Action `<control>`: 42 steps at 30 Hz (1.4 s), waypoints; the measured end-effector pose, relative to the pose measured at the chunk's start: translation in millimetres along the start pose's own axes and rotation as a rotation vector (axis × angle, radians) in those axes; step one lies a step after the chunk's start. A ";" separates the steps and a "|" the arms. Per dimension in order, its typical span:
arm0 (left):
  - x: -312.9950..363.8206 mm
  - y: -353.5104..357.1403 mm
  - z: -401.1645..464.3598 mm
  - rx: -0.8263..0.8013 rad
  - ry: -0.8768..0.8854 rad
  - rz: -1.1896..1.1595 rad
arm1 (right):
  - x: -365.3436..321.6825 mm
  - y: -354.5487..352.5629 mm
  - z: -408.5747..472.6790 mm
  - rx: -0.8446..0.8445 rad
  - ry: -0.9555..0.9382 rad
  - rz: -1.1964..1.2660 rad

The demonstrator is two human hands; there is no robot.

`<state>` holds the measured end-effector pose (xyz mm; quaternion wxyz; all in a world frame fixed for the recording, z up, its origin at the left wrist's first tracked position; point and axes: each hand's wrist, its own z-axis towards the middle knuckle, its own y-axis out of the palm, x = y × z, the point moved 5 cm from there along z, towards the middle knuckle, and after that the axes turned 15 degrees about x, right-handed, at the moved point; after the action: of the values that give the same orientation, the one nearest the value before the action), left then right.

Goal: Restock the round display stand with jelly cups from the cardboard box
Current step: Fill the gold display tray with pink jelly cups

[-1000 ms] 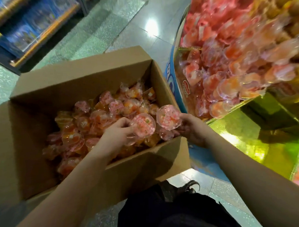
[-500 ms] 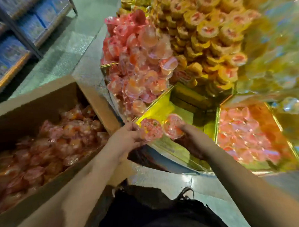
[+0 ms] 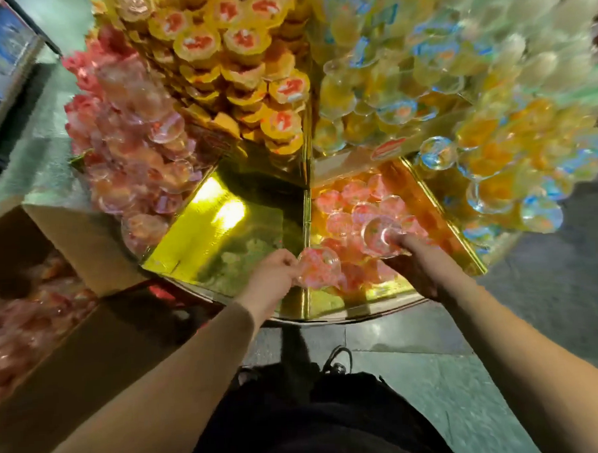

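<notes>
Since half a second ago, both hands are carrying their jelly cups rightward, off the bare gold compartment and over the pink-filled one at frame centre. The cups are showing as clear, round, pink-tinted blurs. The left hand is pinching one jelly cup above the divider; the right hand is gripping another cup over the pile. The cardboard box is sitting at lower left.

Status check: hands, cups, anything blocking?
Left hand holds pink jelly cup. Right hand holds another cup over the pink compartment. Nothing blocking.
</notes>
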<state>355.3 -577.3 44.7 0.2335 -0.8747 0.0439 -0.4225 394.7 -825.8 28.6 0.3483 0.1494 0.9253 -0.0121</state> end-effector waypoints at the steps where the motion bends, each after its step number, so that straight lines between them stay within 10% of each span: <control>1: 3.8 7.4 3.1 -0.009 0.062 0.109 | -2.7 -11.9 7.2 0.030 0.004 0.020; 11: 32.9 87.0 49.5 -0.357 0.510 1.005 | -11.7 -53.2 66.6 0.148 -0.040 -0.037; 29: -5.4 140.8 87.6 -0.705 0.715 1.316 | 14.6 -44.8 103.1 0.133 -0.007 -0.067; 42: -18.0 144.8 94.1 -0.576 0.831 1.621 | 26.7 -35.9 115.7 0.117 -0.018 -0.068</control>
<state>432.7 -665.8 -83.1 0.1964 -0.3819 0.8183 -0.3820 439.6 -867.5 -79.2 0.3466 0.1378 0.9244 -0.0794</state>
